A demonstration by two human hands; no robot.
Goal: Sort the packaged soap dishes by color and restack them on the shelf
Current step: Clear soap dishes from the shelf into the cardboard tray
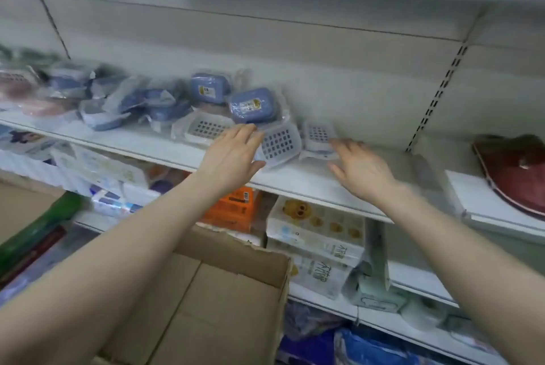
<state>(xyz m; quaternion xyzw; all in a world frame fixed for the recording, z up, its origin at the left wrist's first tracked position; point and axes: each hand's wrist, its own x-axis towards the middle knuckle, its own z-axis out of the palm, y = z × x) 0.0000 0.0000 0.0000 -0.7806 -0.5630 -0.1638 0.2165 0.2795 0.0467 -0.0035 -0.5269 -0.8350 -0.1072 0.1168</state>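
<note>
Packaged soap dishes lie jumbled on the white shelf (309, 179). Several blue ones, such as a blue dish (253, 105) in clear wrap, sit in the middle; pink ones (17, 86) are at the far left. White perforated dishes lie in front: one (206, 128) at the left, one (280, 143) tilted in the middle, one (318, 134) at the right. My left hand (233, 155) reaches with straight fingers and touches the wrap beside the tilted white dish. My right hand (358, 168) hovers over the shelf with spread fingers, its fingertips just short of the right white dish.
An open cardboard box (236, 291) stands below my arms. The lower shelves hold tissue packs (318, 235) and an orange box (233, 208). A dark red item (513, 170) lies at the right on a neighbouring shelf. The shelf right of my hands is bare.
</note>
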